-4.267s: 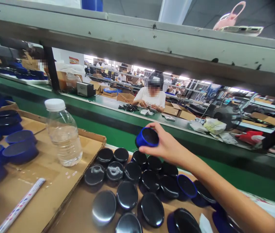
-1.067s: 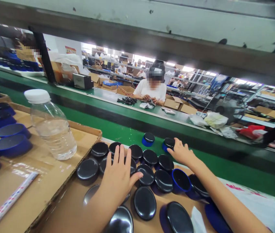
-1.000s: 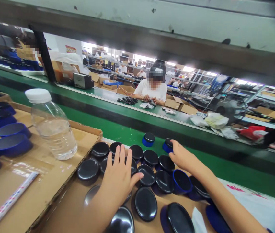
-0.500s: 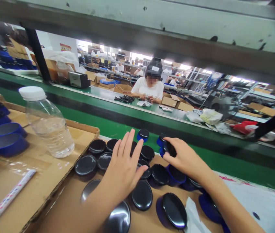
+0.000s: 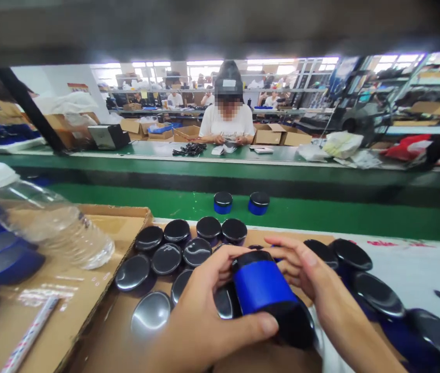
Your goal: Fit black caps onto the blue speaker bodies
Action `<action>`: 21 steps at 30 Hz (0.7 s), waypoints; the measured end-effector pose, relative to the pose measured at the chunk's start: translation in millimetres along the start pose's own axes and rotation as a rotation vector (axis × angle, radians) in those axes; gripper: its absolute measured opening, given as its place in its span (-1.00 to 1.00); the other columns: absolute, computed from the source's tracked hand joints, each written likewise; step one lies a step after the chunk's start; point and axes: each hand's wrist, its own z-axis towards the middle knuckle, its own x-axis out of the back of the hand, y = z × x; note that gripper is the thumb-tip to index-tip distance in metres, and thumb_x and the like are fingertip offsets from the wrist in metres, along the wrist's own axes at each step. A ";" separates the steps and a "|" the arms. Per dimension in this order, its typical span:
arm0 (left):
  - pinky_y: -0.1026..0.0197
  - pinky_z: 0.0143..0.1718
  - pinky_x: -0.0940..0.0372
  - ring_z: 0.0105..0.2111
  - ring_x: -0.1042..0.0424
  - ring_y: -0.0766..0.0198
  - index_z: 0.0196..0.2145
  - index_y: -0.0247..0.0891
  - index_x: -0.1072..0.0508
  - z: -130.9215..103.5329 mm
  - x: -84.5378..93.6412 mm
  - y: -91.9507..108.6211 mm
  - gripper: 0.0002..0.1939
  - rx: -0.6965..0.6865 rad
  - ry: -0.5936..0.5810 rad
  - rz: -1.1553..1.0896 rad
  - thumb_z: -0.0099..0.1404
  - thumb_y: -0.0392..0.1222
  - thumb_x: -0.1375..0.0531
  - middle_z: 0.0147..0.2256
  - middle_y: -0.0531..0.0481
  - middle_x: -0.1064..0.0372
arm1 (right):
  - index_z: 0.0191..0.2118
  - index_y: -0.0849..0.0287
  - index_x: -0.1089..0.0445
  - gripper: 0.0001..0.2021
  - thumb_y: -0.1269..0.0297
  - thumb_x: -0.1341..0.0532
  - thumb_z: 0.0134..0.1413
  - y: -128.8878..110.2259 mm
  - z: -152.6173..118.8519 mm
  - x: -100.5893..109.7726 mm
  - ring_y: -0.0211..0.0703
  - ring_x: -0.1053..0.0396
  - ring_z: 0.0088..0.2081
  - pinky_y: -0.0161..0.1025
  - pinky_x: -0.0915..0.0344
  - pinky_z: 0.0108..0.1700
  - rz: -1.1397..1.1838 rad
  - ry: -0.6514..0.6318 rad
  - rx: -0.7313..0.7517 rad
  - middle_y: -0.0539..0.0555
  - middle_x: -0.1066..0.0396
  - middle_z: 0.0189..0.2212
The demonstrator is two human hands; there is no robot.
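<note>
My left hand (image 5: pixel 208 311) grips a short blue and black cylinder (image 5: pixel 263 286), its thumb along the near side and its fingers behind. The cylinder is tilted, with its blue band facing me and black ends at top and bottom. Beside its right side is my right hand (image 5: pixel 316 285), fingers apart and slightly curved; whether the fingertips touch it is hidden. Similar cylinders with glossy black tops, such as one at the left (image 5: pixel 166 258), stand in a cardboard tray (image 5: pixel 105 331) around my hands. Two more, a left one (image 5: pixel 223 202) and a right one (image 5: pixel 258 203), stand on the green belt (image 5: pixel 181 199).
A clear water bottle (image 5: pixel 60 223) and a patterned stick (image 5: pixel 31 334) lie on cardboard at the left, near more blue pieces (image 5: pixel 5 254). A co-worker (image 5: pixel 227 119) sits across the belt by black cables (image 5: pixel 189 149). A dark beam (image 5: pixel 220 31) crosses overhead.
My right hand has come back from the belt, where a cylinder now stands at its former spot. My left hand has gone from spread and empty to gripping a cylinder. The view has levelled.
</note>
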 end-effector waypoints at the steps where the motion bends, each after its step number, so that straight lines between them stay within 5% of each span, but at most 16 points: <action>1: 0.04 0.10 -0.24 0.06 -0.40 0.02 0.05 -0.09 -0.34 0.9 -0.8 -0.7 -0.37 0.043 -0.011 -0.089 0.04 -0.11 -0.45 0.05 -0.08 -0.42 | 0.04 -0.07 -0.32 -0.48 -0.29 0.02 0.17 -1.0 -1.5 2.2 -0.03 -0.47 -0.12 -0.13 -0.41 -0.12 -0.045 -0.008 0.037 0.09 -0.46 -0.03; 5: 0.22 -0.10 -0.31 -0.13 -0.50 0.16 -0.03 -0.17 -0.35 4.2 -3.7 2.2 -0.34 0.125 -0.038 -0.335 -0.05 -0.04 -0.50 -0.10 -0.07 -0.51 | 0.18 -0.23 -0.22 -0.39 -0.31 -0.15 0.04 -12.2 -12.2 4.8 0.08 -0.31 0.13 0.06 -0.27 0.15 -0.246 -0.155 0.168 0.00 -0.27 0.19; 11: 0.29 -0.21 -0.36 -0.28 -0.54 0.23 -0.11 -0.21 -0.39 7.6 -7.8 1.2 -0.27 0.164 -0.045 -0.454 -0.21 0.07 -0.52 -0.26 -0.01 -0.53 | 0.31 -0.30 0.07 -0.01 -0.09 -0.46 -0.22 -8.8 -16.3 -3.1 0.01 -0.08 0.31 0.00 -0.13 0.29 -0.258 -0.204 0.166 -0.09 -0.09 0.31; 17: 0.40 -0.33 -0.33 -0.40 -0.46 0.39 -0.18 -0.20 -0.39 8.3 -5.3 -15.6 -0.27 0.187 -0.085 -0.503 -0.30 0.10 -0.52 -0.33 0.07 -0.49 | 0.18 -0.12 -0.18 -0.29 0.16 -0.44 -0.11 -17.0 -20.5 -16.2 -0.06 -0.34 0.14 -0.16 -0.33 0.14 -0.310 -0.105 0.254 -0.04 -0.32 0.16; 21: 0.47 -0.35 -0.29 -0.43 -0.39 0.47 -0.20 -0.21 -0.39 8.9 -2.0 -21.3 -0.34 0.186 -0.109 -0.550 -0.23 -0.04 -0.55 -0.37 0.09 -0.47 | 0.14 -0.25 -0.22 -0.31 0.15 -0.45 -0.14 -17.8 -23.4 -18.8 -0.03 -0.34 0.15 -0.17 -0.37 0.09 -0.294 -0.068 0.250 -0.14 -0.33 0.17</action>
